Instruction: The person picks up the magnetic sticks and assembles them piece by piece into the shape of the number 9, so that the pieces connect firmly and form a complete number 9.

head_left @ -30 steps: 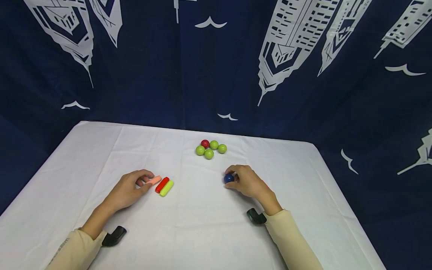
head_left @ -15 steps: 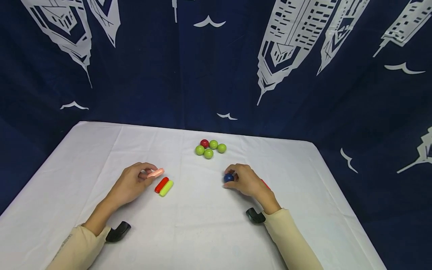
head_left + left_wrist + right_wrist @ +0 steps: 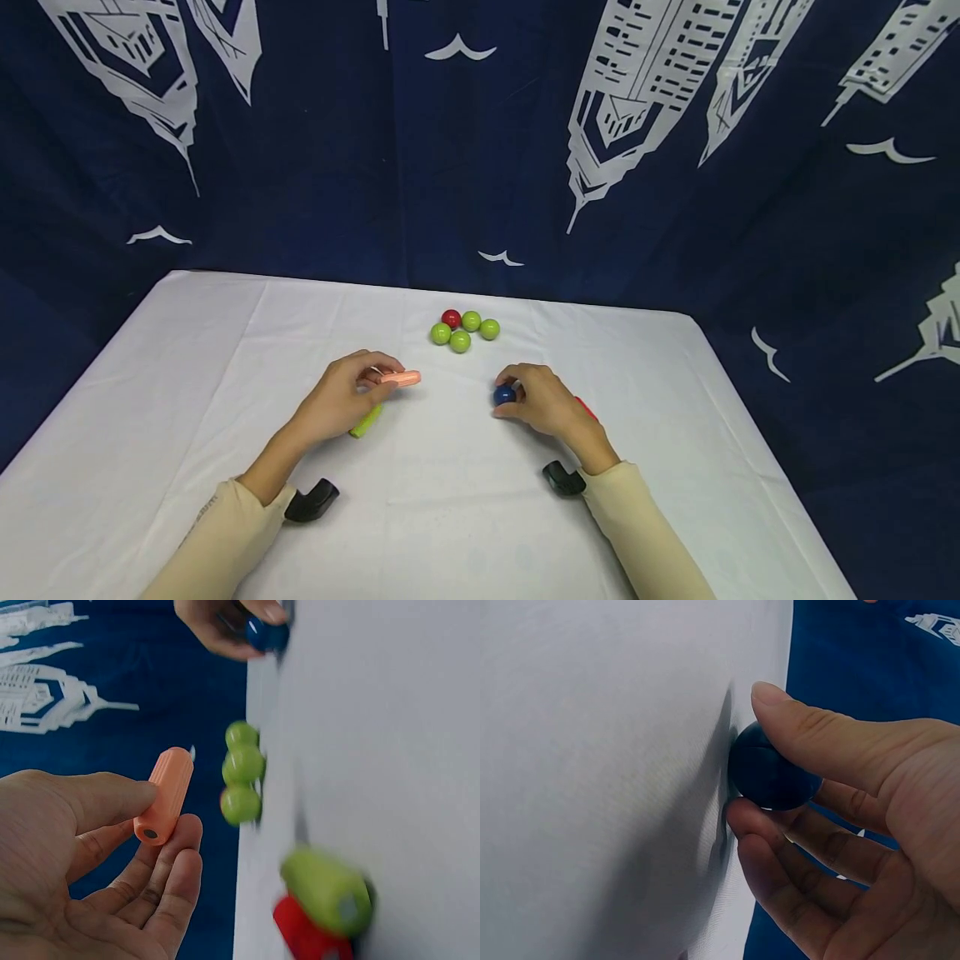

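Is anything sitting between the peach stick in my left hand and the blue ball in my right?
No, nothing visible. In the head view, only bare white tablecloth shows between the ridged peach stick and the blue ball; the red ball and four green balls sit farther back, off that line.

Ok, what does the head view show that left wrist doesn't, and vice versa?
Head view only: cream sleeves, black wrist mounts, and a red piece partly behind the right hand.
Left wrist view only: a red stick beside the yellow-green stick, and a dark spot on the end of the salmon stick.
Both: green balls, the left hand holding that salmon stick, the right hand round the blue ball.
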The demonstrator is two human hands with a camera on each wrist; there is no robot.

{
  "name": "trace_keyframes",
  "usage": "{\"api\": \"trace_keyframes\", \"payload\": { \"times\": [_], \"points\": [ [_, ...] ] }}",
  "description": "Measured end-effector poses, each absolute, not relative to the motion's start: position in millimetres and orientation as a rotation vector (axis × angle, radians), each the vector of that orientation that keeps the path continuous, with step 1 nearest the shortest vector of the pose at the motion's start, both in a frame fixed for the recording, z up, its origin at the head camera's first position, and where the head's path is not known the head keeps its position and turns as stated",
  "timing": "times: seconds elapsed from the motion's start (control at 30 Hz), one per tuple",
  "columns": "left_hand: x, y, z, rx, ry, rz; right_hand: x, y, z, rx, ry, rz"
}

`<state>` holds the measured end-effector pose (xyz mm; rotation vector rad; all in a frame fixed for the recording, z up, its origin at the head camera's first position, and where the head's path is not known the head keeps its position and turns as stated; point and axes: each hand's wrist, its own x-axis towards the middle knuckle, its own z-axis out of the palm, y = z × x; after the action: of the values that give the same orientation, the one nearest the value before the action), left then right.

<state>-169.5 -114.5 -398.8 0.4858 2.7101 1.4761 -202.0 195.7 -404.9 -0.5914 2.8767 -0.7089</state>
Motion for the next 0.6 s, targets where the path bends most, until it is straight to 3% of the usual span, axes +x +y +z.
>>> {"api": "trace_keyframes", "payload": {
  "times": [0.37,0.6],
  "points": [
    [-189,-59,-395,0.620,2.593,1.550,-204,196,-404,-0.583,2.873,-0.708],
    [-197,-33,-407,0.553,2.561,1.596,-204,196,-405,-0.549,2.864,-0.721]
  ]
}}
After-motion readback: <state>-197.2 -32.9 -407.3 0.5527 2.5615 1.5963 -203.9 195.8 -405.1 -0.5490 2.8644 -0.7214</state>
